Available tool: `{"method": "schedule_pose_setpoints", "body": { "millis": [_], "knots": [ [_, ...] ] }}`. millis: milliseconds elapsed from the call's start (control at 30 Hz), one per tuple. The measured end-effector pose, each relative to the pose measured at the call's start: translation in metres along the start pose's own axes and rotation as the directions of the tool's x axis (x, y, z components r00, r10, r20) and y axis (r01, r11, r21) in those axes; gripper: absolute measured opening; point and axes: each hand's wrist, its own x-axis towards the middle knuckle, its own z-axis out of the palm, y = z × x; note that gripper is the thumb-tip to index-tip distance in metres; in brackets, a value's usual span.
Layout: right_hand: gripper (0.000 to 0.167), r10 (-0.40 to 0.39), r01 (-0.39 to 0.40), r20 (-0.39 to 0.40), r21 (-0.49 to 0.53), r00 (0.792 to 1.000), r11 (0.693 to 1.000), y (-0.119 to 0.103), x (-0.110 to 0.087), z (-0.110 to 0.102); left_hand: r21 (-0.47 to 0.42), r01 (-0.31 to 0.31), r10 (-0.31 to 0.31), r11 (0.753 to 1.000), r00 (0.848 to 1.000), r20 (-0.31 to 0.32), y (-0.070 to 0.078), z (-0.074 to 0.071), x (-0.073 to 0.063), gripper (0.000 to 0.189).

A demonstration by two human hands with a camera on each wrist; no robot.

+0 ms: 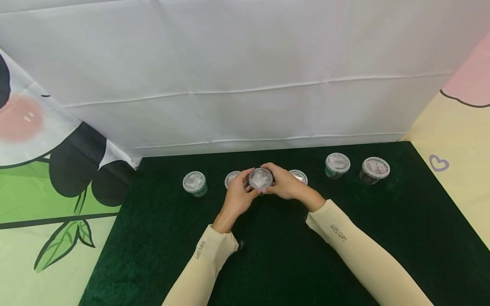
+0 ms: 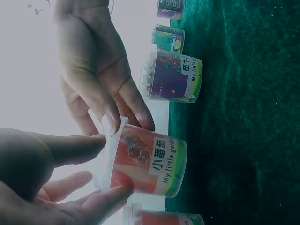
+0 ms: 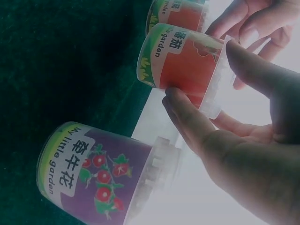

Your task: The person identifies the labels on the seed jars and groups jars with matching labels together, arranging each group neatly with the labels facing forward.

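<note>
Both hands hold a small red plastic cup (image 2: 147,164) with a clear lid (image 1: 260,178) near the table's back edge. Its label reads "My little garden" and shows tomatoes. From one side my left hand (image 1: 236,195) pinches it, thumb at the lid and fingers along the wall. On the opposite side my right hand (image 1: 285,183) grips it, fingertips at the lid rim and upper wall. In the right wrist view the cup (image 3: 192,68) appears tilted by the camera. Close to my right hand stands a purple cup (image 3: 98,173) with printed flowers.
Another lidded cup (image 1: 231,178) is partly hidden behind the left hand. Further left stands a green cup (image 1: 195,183). A green cup (image 1: 337,165) and a dark cup (image 1: 374,170) stand at the right on the dark green cloth (image 1: 268,255). A white curtain (image 1: 229,114) hangs behind.
</note>
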Motion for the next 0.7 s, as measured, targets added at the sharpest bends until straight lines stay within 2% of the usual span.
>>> {"method": "schedule_pose_setpoints", "body": {
  "millis": [433, 700],
  "knots": [
    [0.071, 0.033, -0.033, 0.003, -0.043, 0.999, 0.999, 0.0023, 0.0076, 0.0017, 0.028, -0.043, 0.044, 0.999, 0.999, -0.027, -0.0029, 0.0021, -0.0008, 0.057],
    [0.069, 0.052, -0.051, 0.009, -0.064, 0.999, 0.997, 0.0022, 0.0101, 0.0054, 0.039, -0.041, 0.043, 0.998, 0.998, -0.036, -0.0026, 0.0036, -0.0033, 0.056]
  ]
}}
